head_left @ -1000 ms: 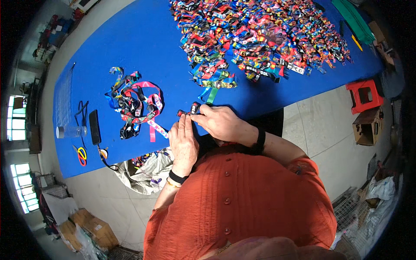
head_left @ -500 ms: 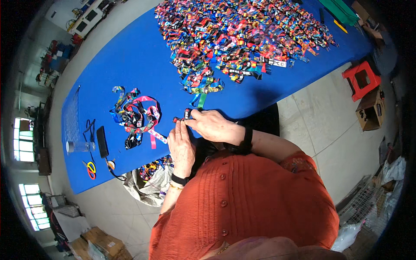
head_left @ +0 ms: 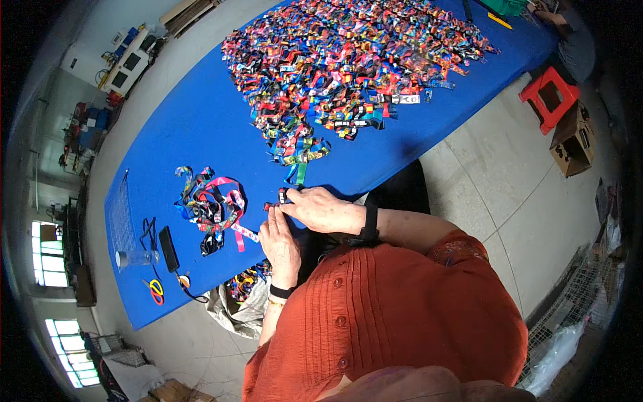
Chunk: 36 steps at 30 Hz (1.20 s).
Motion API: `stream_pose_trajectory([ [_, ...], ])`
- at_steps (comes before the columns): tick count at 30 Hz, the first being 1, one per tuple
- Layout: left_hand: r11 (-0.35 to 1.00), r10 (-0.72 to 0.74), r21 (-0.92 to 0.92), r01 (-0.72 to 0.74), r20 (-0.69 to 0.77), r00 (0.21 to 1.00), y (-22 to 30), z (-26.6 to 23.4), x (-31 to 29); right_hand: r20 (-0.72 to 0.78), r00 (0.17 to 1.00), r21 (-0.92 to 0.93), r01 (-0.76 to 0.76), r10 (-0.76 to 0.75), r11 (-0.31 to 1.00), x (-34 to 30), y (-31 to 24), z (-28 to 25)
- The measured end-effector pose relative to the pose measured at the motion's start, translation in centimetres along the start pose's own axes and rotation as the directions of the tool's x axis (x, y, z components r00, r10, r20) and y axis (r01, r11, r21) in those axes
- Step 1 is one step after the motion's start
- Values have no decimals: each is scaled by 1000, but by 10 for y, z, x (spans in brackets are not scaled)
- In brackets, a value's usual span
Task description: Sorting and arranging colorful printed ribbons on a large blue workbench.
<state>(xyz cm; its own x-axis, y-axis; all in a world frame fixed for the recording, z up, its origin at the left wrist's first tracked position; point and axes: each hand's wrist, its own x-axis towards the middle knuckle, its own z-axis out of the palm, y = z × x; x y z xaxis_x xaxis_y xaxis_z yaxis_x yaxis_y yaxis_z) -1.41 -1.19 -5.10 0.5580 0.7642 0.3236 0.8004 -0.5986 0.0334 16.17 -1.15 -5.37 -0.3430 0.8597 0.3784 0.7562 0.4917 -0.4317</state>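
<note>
When traced outward from the fingertips, first a short black-and-red strap piece point(head_left: 282, 196) with pale marks, just left of the frame's middle, by the near edge of the blue table point(head_left: 167, 141). Closed on its upper end, the thumb and forefinger of the right hand point(head_left: 325, 209); up against its lower left end, the fingertips of the left hand point(head_left: 279, 244), drawn close together. Cannot tell whether gripping there or merely steadying.

Judging by the piece between the fingers, apparently midway through handling it, not yet set down. Just above in the frame, a green ribbon end point(head_left: 299, 175) at the lower tip of a big heap of short multicoloured straps point(head_left: 348, 67), spread across the upper middle. Possibly done already, by sheer number, but impossible to confirm. Left of the hands, a small loose tangle of ribbons point(head_left: 211, 206) with a pink loop, perhaps not yet worked through. Below, past the table's edge, a pale sack point(head_left: 231, 321) with colourful strips point(head_left: 249, 280) inside, finished or not, hard to say.

Farther out, at lower left, scissors point(head_left: 157, 292), a dark flat slab point(head_left: 168, 250) and a clear bottle point(head_left: 137, 258) on its side. At upper right, another person's arm point(head_left: 554, 19); below, a red stool point(head_left: 566, 92).
</note>
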Motion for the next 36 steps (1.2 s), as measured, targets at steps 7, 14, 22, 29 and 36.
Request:
stream_pose_trajectory([
  [7, 1000, 10, 5, -10, 1, 1000, 0, 1, 2, 31, 999, 47, -40, 39, 998, 0, 1, -2],
  [14, 1000, 14, -20, -14, 26, 1000, -3, 1, 1, 47, 999, 29, -13, 12, 999, 3, 3, -3],
  [22, 999, 30, -16, -30, 18, 999, -2, 1, 5, 81, 996, 34, -26, 23, 999, 4, 6, -3],
  [29, 1000, 15, -4, -15, 13, 1000, -3, 3, 3, 47, 998, 85, -46, 42, 995, 4, 4, -3],
  [36, 1000, 24, -2, -24, -3, 1000, -2, 2, 2, 61, 997, 78, -59, 54, 995, 4, 3, -6],
])
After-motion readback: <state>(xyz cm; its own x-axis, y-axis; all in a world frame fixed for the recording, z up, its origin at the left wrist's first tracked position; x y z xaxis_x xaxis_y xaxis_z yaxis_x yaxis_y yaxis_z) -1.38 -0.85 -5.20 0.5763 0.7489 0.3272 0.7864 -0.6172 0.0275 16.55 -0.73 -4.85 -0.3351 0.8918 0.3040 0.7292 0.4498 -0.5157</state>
